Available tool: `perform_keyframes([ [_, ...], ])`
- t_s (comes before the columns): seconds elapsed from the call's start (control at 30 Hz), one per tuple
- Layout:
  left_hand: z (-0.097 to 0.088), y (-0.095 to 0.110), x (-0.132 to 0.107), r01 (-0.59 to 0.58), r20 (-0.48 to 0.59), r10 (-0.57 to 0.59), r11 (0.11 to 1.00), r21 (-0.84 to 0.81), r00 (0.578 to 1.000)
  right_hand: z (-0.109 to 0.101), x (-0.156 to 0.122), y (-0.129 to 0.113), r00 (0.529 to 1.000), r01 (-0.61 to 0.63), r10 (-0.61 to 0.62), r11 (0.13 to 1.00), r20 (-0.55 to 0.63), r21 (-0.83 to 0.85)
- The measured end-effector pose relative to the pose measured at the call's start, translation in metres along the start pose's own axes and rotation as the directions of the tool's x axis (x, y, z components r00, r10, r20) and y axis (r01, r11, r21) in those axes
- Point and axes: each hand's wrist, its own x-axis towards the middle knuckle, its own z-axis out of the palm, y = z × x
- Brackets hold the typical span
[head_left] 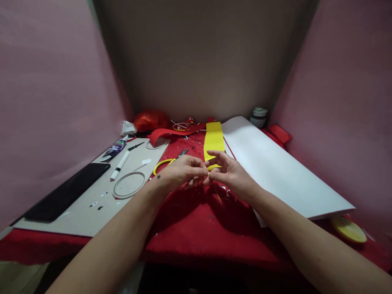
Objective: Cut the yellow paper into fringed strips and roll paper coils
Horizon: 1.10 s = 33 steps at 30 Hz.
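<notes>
My left hand (188, 169) and my right hand (228, 174) meet over the middle of the red cloth. Both are closed, their thumbs and fingertips pinched together at a small pale yellow piece (208, 174), mostly hidden by the fingers. Just behind them lies a long yellow paper sheet (214, 136), its near end cut into narrow strips. Yellow-handled scissors (163, 163) rest beside my left hand, blades pointing away, the handle partly covered. Below my right fingers, a thin yellow strip (218, 195) and small scraps lie on the cloth.
A grey board (101, 175) at left bears a black tablet-like slab (67, 192), a white marker (120, 165) and a wire coil (128, 185). A red paper strip (171, 131) curves behind. A large white sheet (269, 163), jar (259, 117) and yellow disc (349, 229) are at right.
</notes>
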Motion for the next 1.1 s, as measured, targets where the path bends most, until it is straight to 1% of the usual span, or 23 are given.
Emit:
perform_keyframes([
  [0.1, -0.0004, -0.0021, -0.0001, -0.013, -0.086, 0.010, 0.999, -0.035, 0.996, -0.0008, 0.0001, -0.0015, 0.997, -0.067, 0.068, 0.997, -0.030, 0.035],
  [0.2, -0.0015, -0.0054, 0.0000, -0.044, -0.122, 0.041, 0.999, -0.017, 0.992, -0.0019, -0.0002, -0.0032, 0.992, -0.113, 0.112, 0.993, -0.065, -0.021],
  [0.3, -0.0023, -0.0077, 0.0007, -0.062, -0.123, 0.060, 0.998, -0.010, 0.991, -0.0030, -0.0008, -0.0037, 0.987, -0.134, 0.123, 0.985, -0.104, -0.107],
  [0.37, -0.0023, -0.0076, 0.0012, -0.060, -0.120, 0.059, 0.998, -0.008, 0.991, -0.0037, -0.0013, -0.0030, 0.985, -0.144, 0.129, 0.981, -0.117, -0.132],
  [0.57, -0.0007, -0.0033, -0.0004, -0.011, -0.074, 0.008, 0.999, -0.046, 0.997, -0.0052, -0.0022, 0.0002, 0.984, -0.154, 0.141, 0.979, -0.107, -0.132],
  [0.73, 0.0011, -0.0013, -0.0025, -0.030, -0.071, 0.032, 0.999, 0.029, 0.997, -0.0049, -0.0014, 0.0017, 0.982, -0.168, 0.154, 0.976, -0.107, -0.139],
  [0.9, 0.0037, 0.0003, -0.0024, 0.000, -0.107, 0.011, 0.994, 0.110, 0.994, -0.0051, -0.0001, 0.0040, 0.981, -0.177, 0.164, 0.976, -0.104, -0.126],
  [1.1, 0.0037, -0.0015, -0.0016, 0.004, -0.090, 0.008, 0.992, 0.126, 0.996, -0.0047, -0.0022, 0.0033, 0.983, -0.175, 0.168, 0.979, -0.073, -0.108],
])
